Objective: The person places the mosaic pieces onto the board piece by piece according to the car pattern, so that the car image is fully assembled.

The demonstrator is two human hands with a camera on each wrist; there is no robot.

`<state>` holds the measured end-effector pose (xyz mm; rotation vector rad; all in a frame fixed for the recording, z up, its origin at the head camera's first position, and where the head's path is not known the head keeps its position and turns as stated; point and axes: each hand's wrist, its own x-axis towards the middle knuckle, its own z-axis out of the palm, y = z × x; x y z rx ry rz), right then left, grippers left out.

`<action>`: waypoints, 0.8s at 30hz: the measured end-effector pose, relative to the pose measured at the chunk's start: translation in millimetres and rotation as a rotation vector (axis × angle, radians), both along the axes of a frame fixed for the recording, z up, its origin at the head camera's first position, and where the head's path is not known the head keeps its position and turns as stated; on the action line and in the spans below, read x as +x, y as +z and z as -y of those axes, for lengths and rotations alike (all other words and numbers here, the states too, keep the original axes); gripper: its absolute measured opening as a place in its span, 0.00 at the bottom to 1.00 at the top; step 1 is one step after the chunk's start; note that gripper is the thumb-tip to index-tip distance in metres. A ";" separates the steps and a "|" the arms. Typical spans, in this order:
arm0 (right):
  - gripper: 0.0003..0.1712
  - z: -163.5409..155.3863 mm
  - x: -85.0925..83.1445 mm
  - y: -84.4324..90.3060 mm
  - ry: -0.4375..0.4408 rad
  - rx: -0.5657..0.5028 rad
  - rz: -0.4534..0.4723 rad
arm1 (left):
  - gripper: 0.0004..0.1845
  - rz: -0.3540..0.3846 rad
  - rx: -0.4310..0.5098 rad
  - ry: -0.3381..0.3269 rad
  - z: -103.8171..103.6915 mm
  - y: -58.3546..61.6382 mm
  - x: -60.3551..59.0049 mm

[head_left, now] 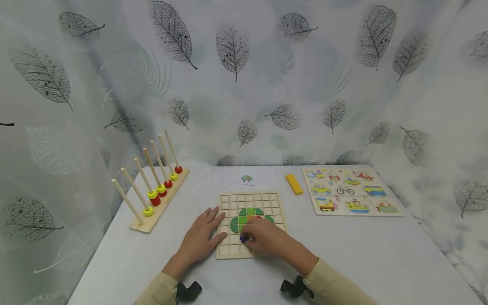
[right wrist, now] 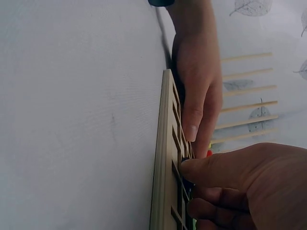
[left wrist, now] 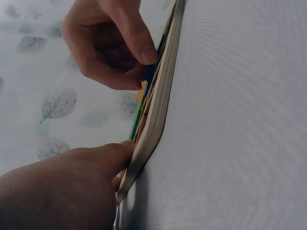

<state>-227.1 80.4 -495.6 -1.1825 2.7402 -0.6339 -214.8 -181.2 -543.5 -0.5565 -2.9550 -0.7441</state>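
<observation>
A wooden grid board (head_left: 267,199) lies flat on the white table, with several green pieces (head_left: 244,217) and a red one (head_left: 259,217) set in its cells. My right hand (head_left: 249,238) pinches a small blue piece (head_left: 242,239) down against the board's lower middle cells. The left wrist view shows that right hand (left wrist: 139,64) with thumb and finger on the blue piece (left wrist: 150,76) at the board (left wrist: 160,115). My left hand (head_left: 203,237) lies flat, fingers straight, on the board's left edge. In the right wrist view the left hand (right wrist: 194,103) also rests on the board (right wrist: 165,158).
A wooden rod stand (head_left: 150,222) with red and yellow rings sits at the left. A small picture card (head_left: 246,178) and a yellow block (head_left: 294,184) lie behind the board. A vehicle puzzle board (head_left: 350,190) lies at the right. A leaf-print curtain hangs behind.
</observation>
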 end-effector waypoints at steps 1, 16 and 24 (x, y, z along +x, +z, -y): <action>0.07 0.2 0.4 -0.3 0.001 -0.001 -0.002 | 0.36 -0.004 0.000 -0.003 -0.2 -0.1 0.5; 0.07 0.4 2.9 1.9 -0.025 -0.017 -0.001 | 0.36 -0.012 -0.022 -0.009 -2.5 0.1 1.7; 0.05 -13.9 1.8 21.0 -0.093 -0.046 0.008 | 0.36 -0.013 -0.022 -0.005 0.1 0.6 0.0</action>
